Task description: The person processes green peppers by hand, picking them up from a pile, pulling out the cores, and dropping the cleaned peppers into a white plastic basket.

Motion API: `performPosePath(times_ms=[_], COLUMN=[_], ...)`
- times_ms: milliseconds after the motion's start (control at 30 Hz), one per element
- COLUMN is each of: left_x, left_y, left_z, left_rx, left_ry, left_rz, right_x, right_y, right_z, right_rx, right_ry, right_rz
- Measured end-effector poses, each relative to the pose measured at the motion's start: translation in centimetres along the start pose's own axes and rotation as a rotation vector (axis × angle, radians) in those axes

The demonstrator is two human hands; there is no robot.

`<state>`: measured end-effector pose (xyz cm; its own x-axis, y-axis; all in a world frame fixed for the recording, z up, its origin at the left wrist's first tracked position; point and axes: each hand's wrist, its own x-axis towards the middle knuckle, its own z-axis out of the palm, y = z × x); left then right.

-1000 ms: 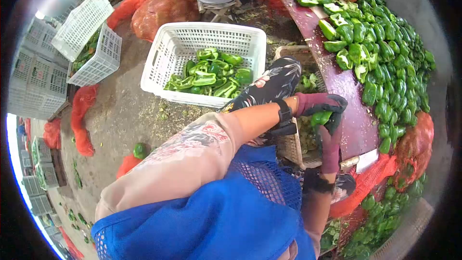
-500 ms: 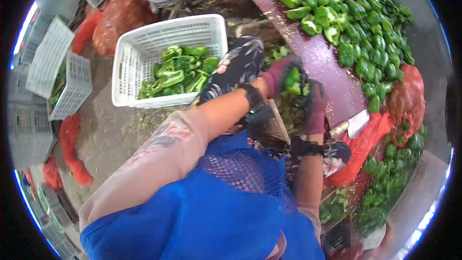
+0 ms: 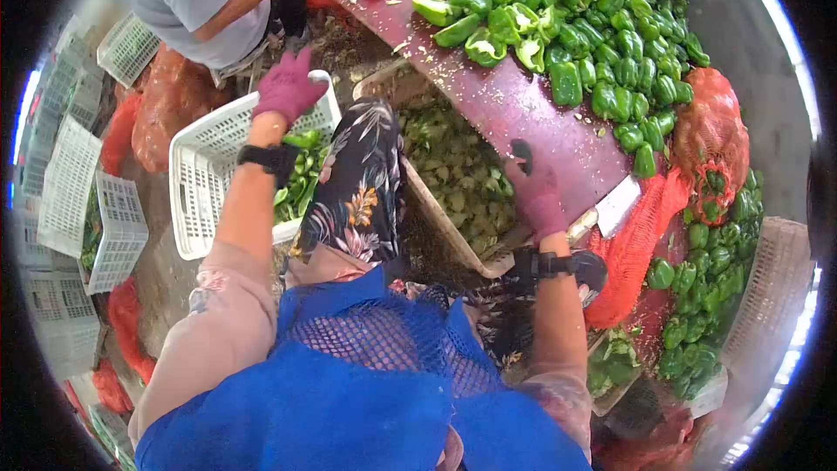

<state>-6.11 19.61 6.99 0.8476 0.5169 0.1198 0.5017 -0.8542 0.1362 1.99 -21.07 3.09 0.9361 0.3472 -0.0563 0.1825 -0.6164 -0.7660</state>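
My left hand (image 3: 289, 87), in a pink glove, is over the far edge of the white basket (image 3: 193, 249), fingers spread and empty. Cut green peppers (image 3: 301, 179) lie inside that basket. At the near edge of the purple-red board (image 3: 488, 96), my right hand (image 3: 536, 196) has its gloved fingers curled; whatever they may hold is hidden. Below and left of it, a crate (image 3: 436, 201) contains pale green pepper cores and scraps. Halved peppers (image 3: 486, 46) and whole green peppers (image 3: 636, 44) are heaped on the board.
A person in a grey shirt (image 3: 187, 0) works at the upper left. Stacked white crates (image 3: 118, 227) stand at the left. Red net sacks (image 3: 715, 131) lie at both sides, with one red net (image 3: 632, 244) beside my right wrist. More peppers (image 3: 706, 296) lie at the lower right.
My left hand has moved left from beside my right hand to above the basket, opened, and no longer holds the green pepper. The view has shifted, showing more of the scrap crate.
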Motion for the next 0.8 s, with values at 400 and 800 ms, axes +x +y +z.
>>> performPosePath(times_ms=[400,800], left_x=[7.6,5.2], left_y=[21.8,25.0], left_z=[7.0,13.1], left_rx=[-0.231,-0.248], left_ry=[-0.142,-0.142], left_rz=[0.41,0.462], right_x=[6.5,7.7], right_y=[2.5,0.9], right_z=[-1.6,-2.1], right_rx=[0.193,-0.176], right_ry=[0.212,0.149], right_rz=[-0.075,-0.216])
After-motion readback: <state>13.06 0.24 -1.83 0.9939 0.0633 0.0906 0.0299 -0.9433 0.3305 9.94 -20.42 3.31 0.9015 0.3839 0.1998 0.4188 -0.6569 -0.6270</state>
